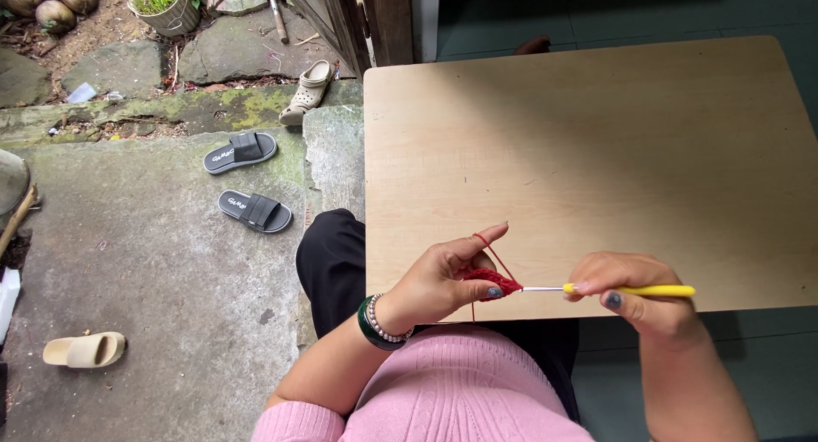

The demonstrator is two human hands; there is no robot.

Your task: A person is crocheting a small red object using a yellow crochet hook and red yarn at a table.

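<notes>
A person in a pink sweater crochets at the near edge of a pale wooden table [596, 144]. The left hand [443, 276] pinches a small red crochet piece [497, 281] between thumb and fingers, red yarn [497, 253] looped over the raised index finger. The right hand [635, 293] is closed around a yellow-handled crochet hook [630, 290], its metal tip at the red piece. Left of the table, two black slide sandals [247, 180] lie on the concrete floor [153, 255].

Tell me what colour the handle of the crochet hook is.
Yellow. The crochet hook in the right hand shows clearly in the head view.
</notes>
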